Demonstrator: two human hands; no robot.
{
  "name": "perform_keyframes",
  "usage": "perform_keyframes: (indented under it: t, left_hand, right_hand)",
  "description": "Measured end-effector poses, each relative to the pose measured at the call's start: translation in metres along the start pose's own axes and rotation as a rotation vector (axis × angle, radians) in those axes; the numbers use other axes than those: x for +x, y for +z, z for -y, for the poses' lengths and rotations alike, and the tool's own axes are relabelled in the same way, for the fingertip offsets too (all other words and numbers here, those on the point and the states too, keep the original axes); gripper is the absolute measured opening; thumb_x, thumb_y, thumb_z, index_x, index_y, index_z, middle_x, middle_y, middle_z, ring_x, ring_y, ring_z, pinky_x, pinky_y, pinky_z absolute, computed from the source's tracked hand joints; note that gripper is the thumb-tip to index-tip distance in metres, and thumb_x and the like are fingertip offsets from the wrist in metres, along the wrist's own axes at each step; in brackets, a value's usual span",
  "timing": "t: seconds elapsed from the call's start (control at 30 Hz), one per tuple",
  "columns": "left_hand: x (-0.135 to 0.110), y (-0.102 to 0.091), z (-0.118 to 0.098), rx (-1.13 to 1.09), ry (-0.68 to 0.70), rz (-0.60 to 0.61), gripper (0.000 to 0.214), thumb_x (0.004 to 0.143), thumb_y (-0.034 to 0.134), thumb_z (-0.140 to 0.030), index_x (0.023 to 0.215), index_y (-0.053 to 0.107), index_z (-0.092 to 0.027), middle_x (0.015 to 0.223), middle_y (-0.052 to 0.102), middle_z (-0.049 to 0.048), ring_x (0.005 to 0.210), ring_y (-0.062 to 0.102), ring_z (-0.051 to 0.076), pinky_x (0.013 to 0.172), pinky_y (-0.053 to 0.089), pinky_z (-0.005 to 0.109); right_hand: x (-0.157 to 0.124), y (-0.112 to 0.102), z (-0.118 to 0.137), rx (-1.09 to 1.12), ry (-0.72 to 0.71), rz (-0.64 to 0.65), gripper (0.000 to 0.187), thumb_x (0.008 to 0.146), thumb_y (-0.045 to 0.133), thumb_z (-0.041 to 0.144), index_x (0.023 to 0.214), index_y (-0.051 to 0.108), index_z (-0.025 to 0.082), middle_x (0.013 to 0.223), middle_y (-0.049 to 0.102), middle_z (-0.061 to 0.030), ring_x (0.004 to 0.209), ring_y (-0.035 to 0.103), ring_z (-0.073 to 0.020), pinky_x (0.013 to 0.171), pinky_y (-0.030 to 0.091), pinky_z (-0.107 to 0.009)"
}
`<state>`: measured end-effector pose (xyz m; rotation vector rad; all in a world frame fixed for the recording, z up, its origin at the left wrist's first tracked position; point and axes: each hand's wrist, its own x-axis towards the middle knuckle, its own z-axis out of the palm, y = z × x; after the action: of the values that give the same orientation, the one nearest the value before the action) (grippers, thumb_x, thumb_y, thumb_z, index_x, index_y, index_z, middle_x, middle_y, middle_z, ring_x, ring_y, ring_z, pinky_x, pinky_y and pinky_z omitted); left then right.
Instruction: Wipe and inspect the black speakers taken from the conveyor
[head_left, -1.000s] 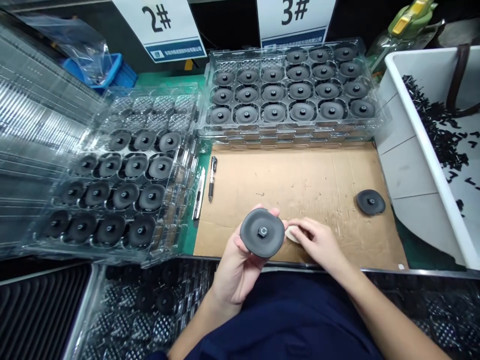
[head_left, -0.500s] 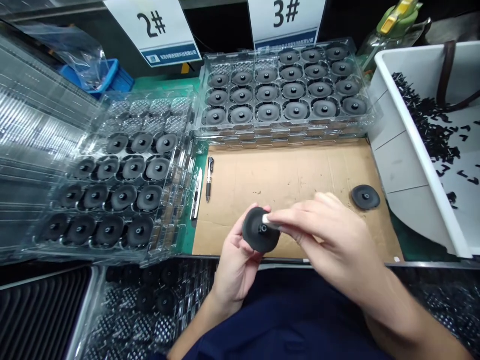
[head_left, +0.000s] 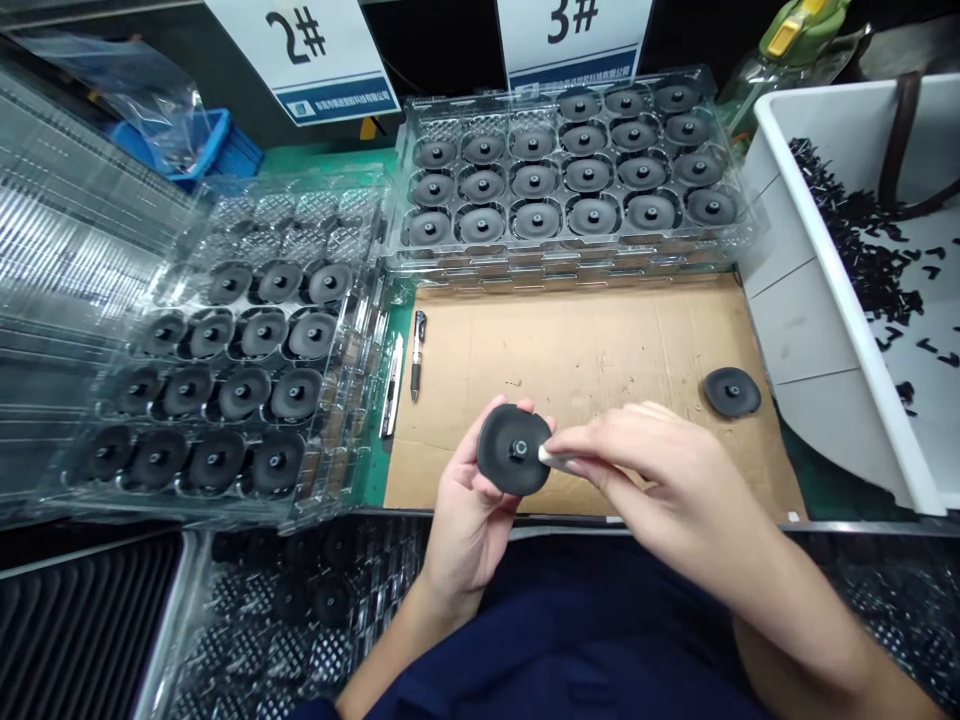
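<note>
My left hand (head_left: 469, 510) holds a round black rubber disc (head_left: 499, 445) by its edge, the side with the small central stub turned up toward me. At the disc's right edge, my right hand (head_left: 652, 465) pinches a small tool with a white tip (head_left: 544, 454); most of that tool is hidden by the fingers. The tip sits at or against the disc's rim. Another black disc (head_left: 732, 392) lies on the cardboard sheet (head_left: 585, 340), to the right of my hands.
Clear plastic trays of black discs stand at the left (head_left: 330, 400) and at the back (head_left: 570, 240). A pen (head_left: 418, 357) and a craft knife (head_left: 392, 385) lie left of the cardboard. On the right, a white bin (head_left: 840, 320) contains small black scraps.
My right hand's white tip has moved from near the disc's central stub to its right edge. The disc in my left hand has shifted slightly left and up.
</note>
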<state>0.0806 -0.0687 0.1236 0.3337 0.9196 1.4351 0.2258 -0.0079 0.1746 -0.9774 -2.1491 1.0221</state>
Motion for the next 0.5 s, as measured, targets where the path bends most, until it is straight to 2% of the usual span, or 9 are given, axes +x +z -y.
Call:
perform_keyframes:
  t: [0.13, 0.2, 0.3, 0.4, 0.5]
  left_hand:
    - [0.0, 0.001, 0.004, -0.002, -0.031, 0.015, 0.051, 0.071, 0.074, -0.023, 0.119, 0.058, -0.03, 0.121, 0.062, 0.0022, 0.107, 0.059, 0.016, 0.083, 0.05, 0.017]
    - [0.001, 0.0, 0.005, -0.014, -0.058, 0.02, 0.052, 0.071, 0.074, -0.027, 0.12, 0.057, -0.029, 0.121, 0.062, 0.003, 0.107, 0.059, 0.016, 0.083, 0.05, 0.017]
    - [0.002, -0.002, 0.003, -0.057, -0.058, 0.007, 0.054, 0.071, 0.071, -0.038, 0.122, 0.056, -0.028, 0.129, 0.056, 0.005, 0.11, 0.058, 0.022, 0.086, 0.051, 0.024]
    - [0.002, -0.001, -0.001, -0.074, -0.081, 0.016, 0.052, 0.072, 0.069, -0.039, 0.121, 0.057, -0.028, 0.131, 0.053, 0.0064, 0.11, 0.058, 0.027, 0.09, 0.051, 0.032]
    - [0.002, 0.001, -0.003, -0.069, -0.104, 0.014, 0.047, 0.076, 0.068, -0.032, 0.121, 0.056, -0.028, 0.132, 0.053, 0.0064, 0.111, 0.058, 0.027, 0.092, 0.05, 0.034]
  right_hand:
    - [0.004, 0.001, -0.001, 0.111, -0.029, -0.184, 0.023, 0.087, 0.054, 0.011, 0.105, 0.064, 0.022, 0.098, 0.066, 0.0006, 0.089, 0.058, -0.0114, 0.078, 0.043, -0.025]
    - [0.003, 0.001, -0.009, 0.206, 0.087, -0.1, 0.019, 0.087, 0.054, 0.015, 0.1, 0.066, 0.022, 0.094, 0.066, 0.0002, 0.082, 0.058, -0.0108, 0.07, 0.044, -0.023]
    - [-0.01, 0.004, -0.033, 0.409, 0.382, 0.07, 0.014, 0.087, 0.056, 0.026, 0.095, 0.067, 0.023, 0.083, 0.065, 0.0002, 0.066, 0.055, -0.0091, 0.055, 0.041, -0.02]
    - [-0.033, 0.014, -0.057, 0.542, 0.575, 0.021, 0.018, 0.086, 0.057, 0.031, 0.097, 0.066, 0.02, 0.075, 0.063, -0.0009, 0.06, 0.053, -0.0089, 0.05, 0.04, -0.019]
    - [-0.047, 0.021, -0.065, 0.575, 0.631, -0.033, 0.022, 0.086, 0.055, 0.033, 0.099, 0.064, 0.017, 0.07, 0.061, -0.0015, 0.054, 0.051, -0.0088, 0.045, 0.039, -0.018]
